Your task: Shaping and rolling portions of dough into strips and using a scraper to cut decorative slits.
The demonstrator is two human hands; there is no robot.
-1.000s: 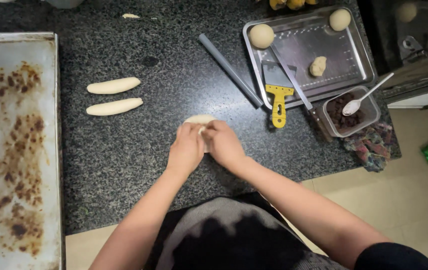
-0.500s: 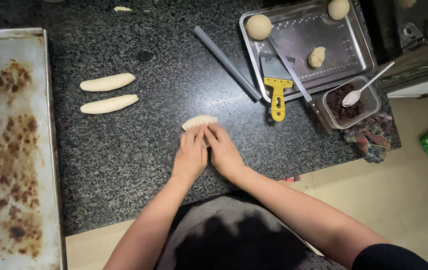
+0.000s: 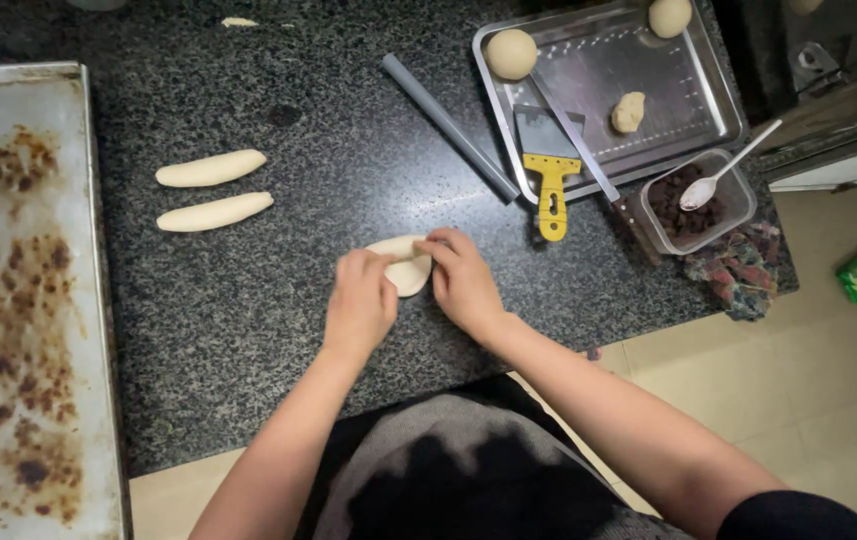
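Note:
A flattened piece of pale dough [image 3: 405, 266] lies on the dark speckled counter [image 3: 278, 330] in front of me. My left hand [image 3: 360, 303] grips its left edge with the fingers curled over it. My right hand [image 3: 462, 280] pinches its right edge from above. Both hands press on the same piece. Two finished long dough rolls [image 3: 210, 168] [image 3: 214, 211] lie side by side to the left.
A stained baking sheet [image 3: 18, 300] fills the left side. A metal tray [image 3: 608, 90] at the back right holds dough balls [image 3: 511, 53], a yellow-handled scraper [image 3: 548, 160] and a knife. A tub of dark filling with a spoon [image 3: 700, 198] stands beside it. A grey rod [image 3: 448, 125] lies on the counter.
Both hands have moved forward onto the dough, which now lies between the fingers instead of ahead of them. The piece looks folded and shorter.

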